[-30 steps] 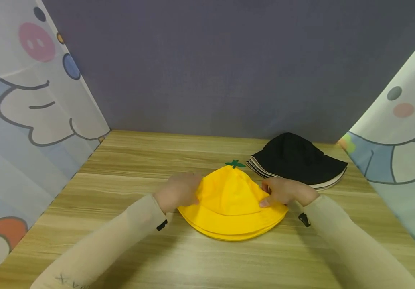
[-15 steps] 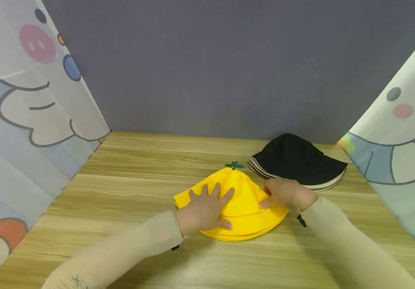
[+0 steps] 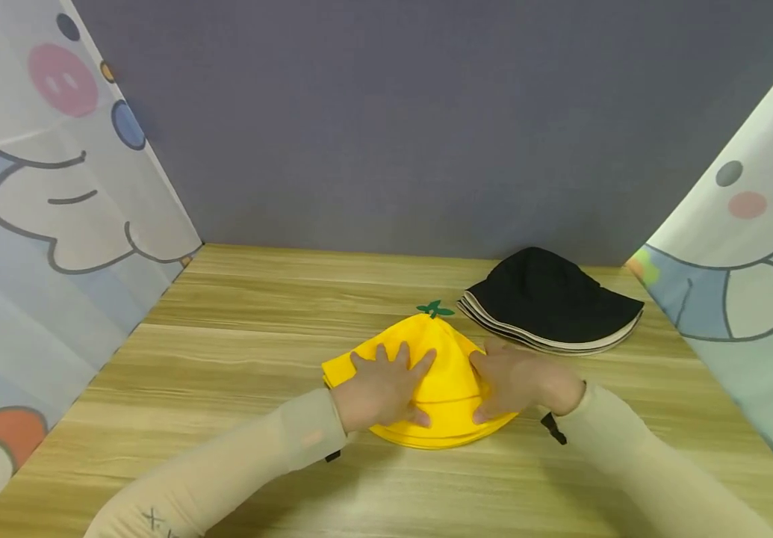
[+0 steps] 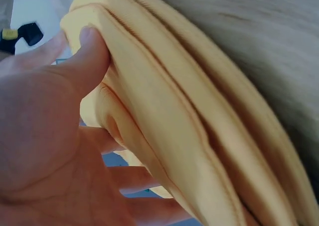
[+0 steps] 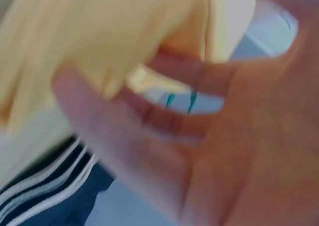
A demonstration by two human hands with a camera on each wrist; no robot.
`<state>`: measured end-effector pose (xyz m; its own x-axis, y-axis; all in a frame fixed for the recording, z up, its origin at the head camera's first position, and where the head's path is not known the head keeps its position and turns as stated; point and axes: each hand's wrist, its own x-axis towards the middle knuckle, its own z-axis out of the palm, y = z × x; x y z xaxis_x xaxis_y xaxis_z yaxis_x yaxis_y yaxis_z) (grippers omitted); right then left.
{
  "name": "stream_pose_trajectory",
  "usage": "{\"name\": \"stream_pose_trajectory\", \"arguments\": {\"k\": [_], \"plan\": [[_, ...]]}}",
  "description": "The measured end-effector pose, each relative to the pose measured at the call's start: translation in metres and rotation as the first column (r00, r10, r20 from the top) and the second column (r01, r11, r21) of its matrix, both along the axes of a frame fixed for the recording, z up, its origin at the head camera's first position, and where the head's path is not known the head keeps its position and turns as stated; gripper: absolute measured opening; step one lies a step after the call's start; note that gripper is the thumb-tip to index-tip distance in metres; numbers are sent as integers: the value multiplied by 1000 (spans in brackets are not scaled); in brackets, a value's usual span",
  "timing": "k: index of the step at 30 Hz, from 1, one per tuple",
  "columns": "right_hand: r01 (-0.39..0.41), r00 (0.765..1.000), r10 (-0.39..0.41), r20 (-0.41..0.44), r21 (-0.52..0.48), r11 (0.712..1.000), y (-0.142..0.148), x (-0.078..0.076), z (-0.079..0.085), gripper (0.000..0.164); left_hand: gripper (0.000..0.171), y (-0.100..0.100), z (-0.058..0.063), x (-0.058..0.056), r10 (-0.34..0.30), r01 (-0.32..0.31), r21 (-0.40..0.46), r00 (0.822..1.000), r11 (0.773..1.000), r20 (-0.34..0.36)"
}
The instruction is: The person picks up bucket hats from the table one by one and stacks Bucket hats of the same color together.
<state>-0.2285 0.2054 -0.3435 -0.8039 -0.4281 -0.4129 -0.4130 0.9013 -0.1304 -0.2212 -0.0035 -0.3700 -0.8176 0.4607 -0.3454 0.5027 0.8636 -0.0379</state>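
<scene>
A stack of yellow bucket hats (image 3: 449,381), topped by a green leaf-shaped sprout (image 3: 435,308), sits crown up mid-table. My left hand (image 3: 382,392) lies with spread fingers on its left side. On the right side my right hand (image 3: 520,377) rests with fingers apart. In the left wrist view several layered yellow brims (image 4: 169,101) show, with the thumb (image 4: 89,61) against one edge. The right wrist view is blurred; there the fingers (image 5: 189,79) look extended beside yellow cloth (image 5: 99,31).
Behind and right of the yellow hats lies a stack of black bucket hats (image 3: 547,299) with pale-edged brims. A grey panel (image 3: 386,127) stands along the back of the wood-grain table (image 3: 258,299). Cartoon-printed sheets (image 3: 57,187) flank both sides.
My left hand has moved from the hats' left edge onto their front left side, fingers spreading. My right hand has loosened its pinch and spread over the right side. The black hats have stayed put.
</scene>
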Motion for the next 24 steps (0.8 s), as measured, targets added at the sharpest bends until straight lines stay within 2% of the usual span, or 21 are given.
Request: {"name": "stream_pose_trajectory", "arguments": {"k": [6, 13, 20, 24], "plan": [[30, 998, -25, -49, 90, 995, -22, 4, -2, 65, 96, 2, 4, -2, 26, -27, 26, 999, 999, 32], [12, 999, -10, -36, 68, 998, -32, 7, -7, 45, 95, 1, 4, -1, 43, -44, 21, 998, 999, 47], [-27, 997, 24, -69, -38, 999, -41, 12, -14, 75, 95, -10, 5, -2, 63, -63, 10, 997, 998, 44], [-32, 995, 29, -91, -30, 999, -46, 8, -15, 75, 95, -16, 5, -7, 62, -63, 25, 997, 998, 46]]}}
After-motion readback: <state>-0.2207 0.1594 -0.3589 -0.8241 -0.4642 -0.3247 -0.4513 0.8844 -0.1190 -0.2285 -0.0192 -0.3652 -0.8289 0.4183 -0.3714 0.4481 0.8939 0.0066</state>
